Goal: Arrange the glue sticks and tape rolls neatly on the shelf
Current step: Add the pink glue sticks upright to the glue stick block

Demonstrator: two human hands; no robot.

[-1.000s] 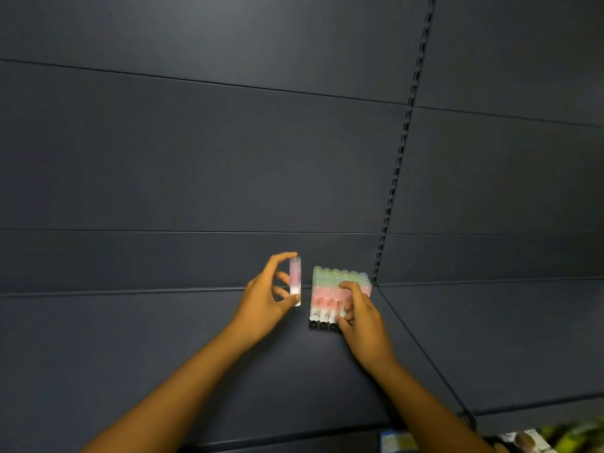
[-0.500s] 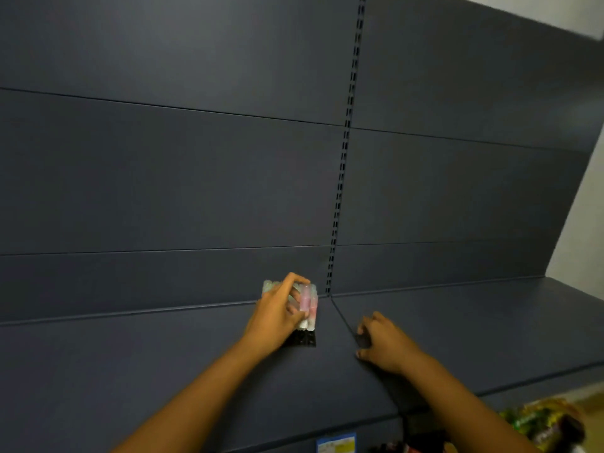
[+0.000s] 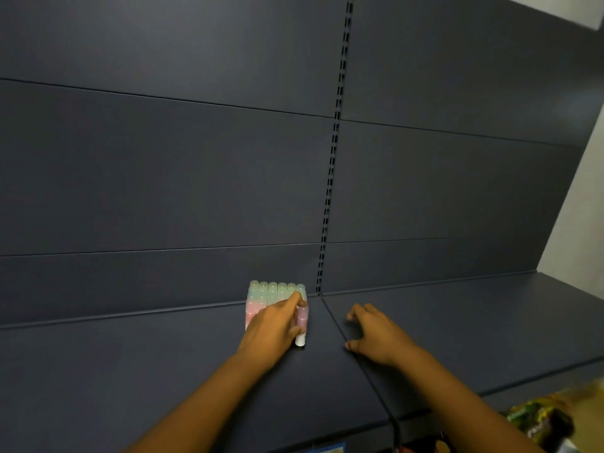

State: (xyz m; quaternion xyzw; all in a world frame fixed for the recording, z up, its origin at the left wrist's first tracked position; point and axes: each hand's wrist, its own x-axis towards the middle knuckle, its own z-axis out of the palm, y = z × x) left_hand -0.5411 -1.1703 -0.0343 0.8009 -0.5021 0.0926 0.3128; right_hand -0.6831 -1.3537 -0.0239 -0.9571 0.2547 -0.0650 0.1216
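Observation:
A block of pastel glue sticks (image 3: 273, 291) stands upright in rows on the dark shelf (image 3: 157, 371), close to the back panel. My left hand (image 3: 273, 325) lies over the front of the block, with its fingers curled round one stick (image 3: 302, 322) at the block's front right corner. My right hand (image 3: 376, 335) rests on the shelf board to the right of the seam, fingers loosely bent and holding nothing. No tape rolls are in view.
A slotted upright (image 3: 333, 158) runs down the back panel just right of the block. The shelf seam (image 3: 356, 354) runs forward from it. Colourful packaged goods (image 3: 539, 416) lie below the shelf's front edge at lower right.
My left hand carried the single stick rightward and set it against the block. My right hand let go of the block and moved right onto the shelf. The camera view shifted right.

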